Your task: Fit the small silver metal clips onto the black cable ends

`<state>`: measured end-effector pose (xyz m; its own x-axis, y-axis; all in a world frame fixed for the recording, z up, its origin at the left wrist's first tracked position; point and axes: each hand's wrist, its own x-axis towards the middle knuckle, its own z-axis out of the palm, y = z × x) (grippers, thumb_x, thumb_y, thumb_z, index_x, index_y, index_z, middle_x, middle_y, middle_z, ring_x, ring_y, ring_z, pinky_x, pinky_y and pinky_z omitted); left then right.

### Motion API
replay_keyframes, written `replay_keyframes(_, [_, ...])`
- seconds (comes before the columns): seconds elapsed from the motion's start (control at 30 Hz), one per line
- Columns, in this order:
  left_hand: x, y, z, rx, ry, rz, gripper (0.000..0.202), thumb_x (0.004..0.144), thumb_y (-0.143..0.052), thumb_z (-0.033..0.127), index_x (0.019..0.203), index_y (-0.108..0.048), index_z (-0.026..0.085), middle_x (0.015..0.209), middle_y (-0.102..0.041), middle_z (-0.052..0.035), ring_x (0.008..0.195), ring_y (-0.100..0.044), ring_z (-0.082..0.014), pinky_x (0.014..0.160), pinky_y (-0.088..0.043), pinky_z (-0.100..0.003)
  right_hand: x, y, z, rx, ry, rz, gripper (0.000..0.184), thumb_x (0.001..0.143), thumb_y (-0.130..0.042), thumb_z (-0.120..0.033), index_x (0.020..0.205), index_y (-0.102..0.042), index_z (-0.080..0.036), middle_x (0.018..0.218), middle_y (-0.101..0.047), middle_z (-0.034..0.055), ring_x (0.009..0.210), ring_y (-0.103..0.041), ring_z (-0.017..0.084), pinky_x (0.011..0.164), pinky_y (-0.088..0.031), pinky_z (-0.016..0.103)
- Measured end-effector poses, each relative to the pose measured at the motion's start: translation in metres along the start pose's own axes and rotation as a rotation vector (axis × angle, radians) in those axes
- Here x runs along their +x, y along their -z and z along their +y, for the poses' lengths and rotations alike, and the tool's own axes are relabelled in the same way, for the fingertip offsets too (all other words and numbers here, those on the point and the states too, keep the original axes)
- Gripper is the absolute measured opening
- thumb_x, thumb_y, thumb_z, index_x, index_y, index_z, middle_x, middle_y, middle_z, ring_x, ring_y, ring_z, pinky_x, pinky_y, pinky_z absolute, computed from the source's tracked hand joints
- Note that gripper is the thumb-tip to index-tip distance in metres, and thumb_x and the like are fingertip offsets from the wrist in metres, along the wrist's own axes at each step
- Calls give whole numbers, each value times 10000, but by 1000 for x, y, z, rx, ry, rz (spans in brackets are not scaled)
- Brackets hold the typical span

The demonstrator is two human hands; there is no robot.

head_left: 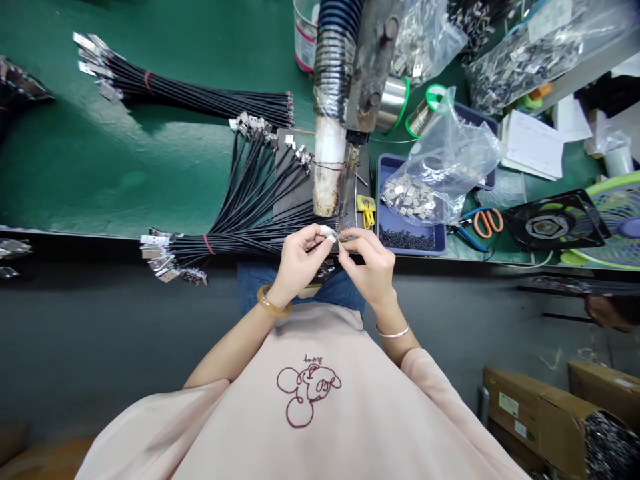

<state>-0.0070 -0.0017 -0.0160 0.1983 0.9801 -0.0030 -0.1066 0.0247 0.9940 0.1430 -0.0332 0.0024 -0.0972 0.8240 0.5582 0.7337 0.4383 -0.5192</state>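
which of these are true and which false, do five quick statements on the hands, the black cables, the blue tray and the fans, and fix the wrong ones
1. The fingertips of the left hand and right hand meet at a small metal part. True.
2. The tan bangle is on the right wrist. False: it is on the left wrist; the right wears a silver bangle.
3. A red band wraps the upper bundle of black cables. True.
4. The blue tray lies to the left of both hands. False: it lies to their right.
5. The black axial fan is beside the green fan. True.
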Motion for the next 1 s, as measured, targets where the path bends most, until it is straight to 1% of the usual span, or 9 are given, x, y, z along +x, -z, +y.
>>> replay_keyframes(0.2, [0,-1,2,2,12,-18,93,823,-679,234,838,-665,143,775,-665,-12,695,-613,-101,700,-509,-200,-4,-1,2,2,29,22,150,889,-612,-96,813,-585,-222,962,-753,50,870,-729,149,754,-593,271])
replay_keyframes(0.33, [-1,0,4,44,17,-38,92,828,-667,229,802,-649,143,707,-619,9,629,-564,-87,637,-466,-194,-6,-1,2,73,-10,35,117,909,-598,-130,836,-579,-220,946,-742,45,859,-723,143,737,-590,266])
replay_keyframes(0.43, [-5,2,3,111,14,-51,117,833,-675,248,779,-650,147,687,-619,6,620,-560,-99,604,-447,-207,-5,1,0,139,-187,40,55,955,-553,-209,901,-550,-221,966,-727,38,732,-707,113,641,-569,238])
replay_keyframes(0.53, [-8,3,2,240,-79,-62,111,842,-682,250,788,-680,153,674,-624,5,599,-533,-103,601,-439,-227,0,6,0,205,-414,-33,98,983,-514,-289,908,-486,-233,743,-657,-39,495,-589,74,502,-473,207])
replay_keyframes(0.63, [-10,5,5,361,-201,-65,77,852,-674,222,812,-709,166,676,-636,5,592,-519,-102,619,-438,-241,5,8,2,347,-510,-168,155,989,-505,-347,887,-446,-247,600,-533,-89,486,-555,78,499,-448,195])
replay_keyframes(0.73, [-10,8,10,261,-116,-108,109,875,-649,251,819,-684,164,677,-673,-8,580,-574,-104,595,-466,-229,4,5,3,379,-434,-190,157,989,-507,-356,890,-472,-240,736,-573,-43,626,-603,94,580,-507,215])
replay_keyframes(0.87, [-7,14,11,11,110,-199,149,856,-656,293,803,-637,155,580,-629,12,417,-483,-64,425,-393,-186,-5,-2,4,198,-200,-100,126,992,-498,-296,898,-543,-225,920,-661,41,878,-667,151,795,-560,300])
replay_keyframes(0.93, [-8,14,10,3,102,-188,115,824,-673,262,803,-639,154,608,-637,8,450,-509,-67,443,-415,-181,-10,-1,3,156,-244,-21,124,1002,-493,-313,933,-554,-230,897,-679,34,807,-681,144,746,-556,287])
replay_keyframes(1.0, [-10,12,8,57,57,-150,86,806,-671,235,789,-640,156,646,-648,2,526,-567,-86,513,-466,-190,-13,4,0,139,-362,74,143,1005,-497,-359,948,-546,-238,754,-634,-18,608,-619,111,589,-501,242])
